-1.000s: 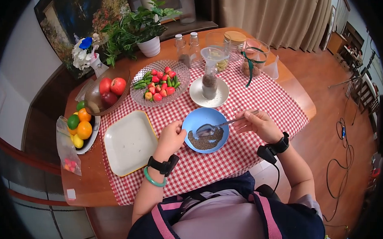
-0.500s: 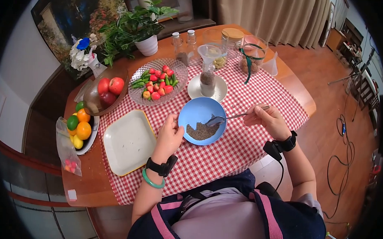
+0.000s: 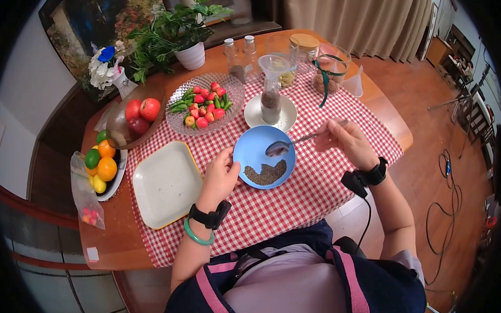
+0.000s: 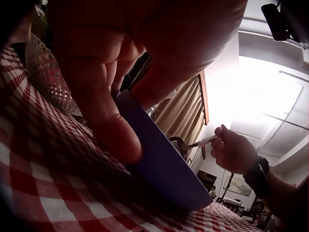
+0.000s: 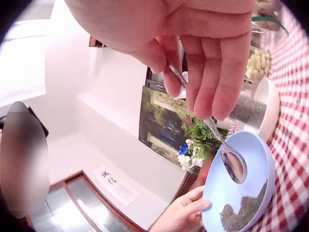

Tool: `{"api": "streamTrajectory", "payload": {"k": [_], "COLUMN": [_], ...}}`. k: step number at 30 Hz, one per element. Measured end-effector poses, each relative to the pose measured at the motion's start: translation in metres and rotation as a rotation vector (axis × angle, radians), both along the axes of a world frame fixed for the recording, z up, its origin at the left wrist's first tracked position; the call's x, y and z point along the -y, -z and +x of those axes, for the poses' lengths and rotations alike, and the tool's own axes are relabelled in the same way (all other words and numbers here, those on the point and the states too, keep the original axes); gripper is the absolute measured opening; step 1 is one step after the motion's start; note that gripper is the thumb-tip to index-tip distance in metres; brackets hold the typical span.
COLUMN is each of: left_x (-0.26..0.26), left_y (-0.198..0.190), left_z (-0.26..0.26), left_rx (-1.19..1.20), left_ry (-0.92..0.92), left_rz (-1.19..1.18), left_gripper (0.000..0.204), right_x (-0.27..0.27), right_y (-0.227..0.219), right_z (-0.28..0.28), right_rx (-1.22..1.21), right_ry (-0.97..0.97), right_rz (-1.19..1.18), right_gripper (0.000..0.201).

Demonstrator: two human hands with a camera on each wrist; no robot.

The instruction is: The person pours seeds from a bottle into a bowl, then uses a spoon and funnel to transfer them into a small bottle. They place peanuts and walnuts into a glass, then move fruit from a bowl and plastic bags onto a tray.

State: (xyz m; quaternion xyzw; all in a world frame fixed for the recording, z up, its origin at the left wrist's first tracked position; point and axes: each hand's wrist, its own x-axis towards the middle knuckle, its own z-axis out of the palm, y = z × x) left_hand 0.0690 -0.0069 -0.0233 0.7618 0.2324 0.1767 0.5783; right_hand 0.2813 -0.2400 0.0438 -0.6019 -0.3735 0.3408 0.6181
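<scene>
the left grip pinches the near-left rim of a blue bowl, one digit over the edge and another against the outer wall. the right grip holds a spoon by the upper handle, thumb against the fingers. the spoon's scoop hangs over the blue bowl, inside its rim and above the bare blue part; whether anything lies in it, i cannot tell. dark grains lie heaped in the half of the blue bowl nearest the person.

the blue bowl is over a red-and-white cloth that covers much of the wooden surface. just behind it, a white plate bears an upright bottle with grains inside, darker above and paler below, and a clear funnel in its mouth. a pale tray with a yellow rim and a few dark specks is just left of the left grip.

further back, a glass dish holds strawberries and green peppers. to its left, a brown bowl holds red fruit. a jar with a green ribbon is beyond the plate, to the right.
</scene>
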Motion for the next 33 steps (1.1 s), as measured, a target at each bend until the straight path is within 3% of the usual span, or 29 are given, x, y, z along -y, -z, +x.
{"api": "streamTrajectory", "payload": {"k": [4, 7, 14, 18, 22, 33], "left_x": [-0.001, -0.001, 0.0, 0.002, 0.007, 0.001], "left_y": [0.0, 0.0, 0.0, -0.005, -0.013, -0.005], "left_z": [0.004, 0.004, 0.006, 0.007, 0.007, 0.004], "left_rx": [0.002, 0.009, 0.029, 0.019, 0.018, -0.019], "left_ry": [0.014, 0.02, -0.011, -0.001, -0.017, 0.05], "left_rz": [0.055, 0.047, -0.032, -0.037, -0.044, -0.129], "left_gripper": [0.037, 0.037, 0.039, 0.037, 0.035, 0.041], "right_x": [-0.021, -0.04, -0.048, -0.035, -0.029, -0.036], "right_y": [-0.023, -0.034, -0.002, 0.042, 0.059, 0.08], "right_z": [0.005, 0.008, 0.022, 0.023, 0.009, 0.002], "right_rx": [0.275, 0.337, -0.055, -0.373, -0.559, -0.704], "right_ry": [0.03, -0.037, 0.083, 0.107, 0.142, 0.023], "right_rz": [-0.078, -0.206, -0.355, -0.287, -0.243, -0.012], "right_gripper": [0.042, 0.04, 0.039, 0.035, 0.036, 0.037]}}
